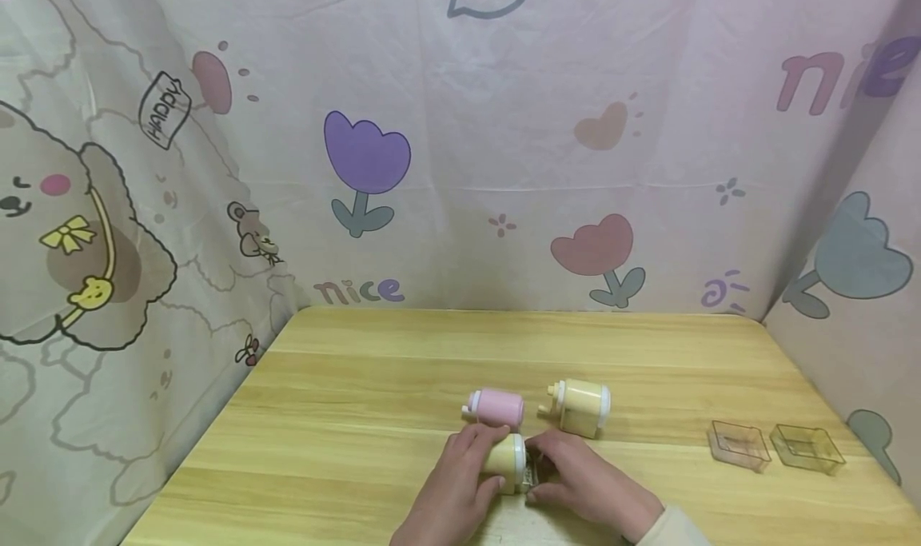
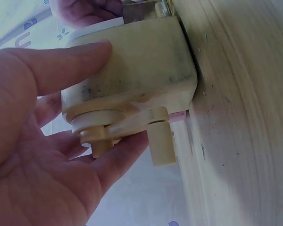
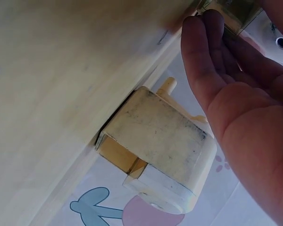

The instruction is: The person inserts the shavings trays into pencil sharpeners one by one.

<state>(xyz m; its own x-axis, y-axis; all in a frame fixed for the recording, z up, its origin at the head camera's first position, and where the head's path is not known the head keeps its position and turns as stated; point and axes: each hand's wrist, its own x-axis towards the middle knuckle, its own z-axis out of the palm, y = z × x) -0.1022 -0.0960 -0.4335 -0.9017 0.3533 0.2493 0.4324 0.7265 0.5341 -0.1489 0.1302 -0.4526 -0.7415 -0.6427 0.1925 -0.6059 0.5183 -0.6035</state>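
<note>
One yellow sharpener [image 1: 504, 460], lower centre of frame: left hand [image 1: 455, 486] is curling its fingers round it; right hand [image 1: 584, 480], nearer its right-facing end, is pinching one clear drawer [image 1: 531, 476] there (insertion depth unclear).

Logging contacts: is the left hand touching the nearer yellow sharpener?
Touching: the left wrist view shows the left hand with its thumb against the nearer yellow sharpener.

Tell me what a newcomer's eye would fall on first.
Probably the left hand gripping a yellow sharpener, low in the head view, while the right hand holds its clear drawer. Beyond sit a pink sharpener and a second yellow sharpener. Behind, a purple tulip stands out on the cloth.
</note>
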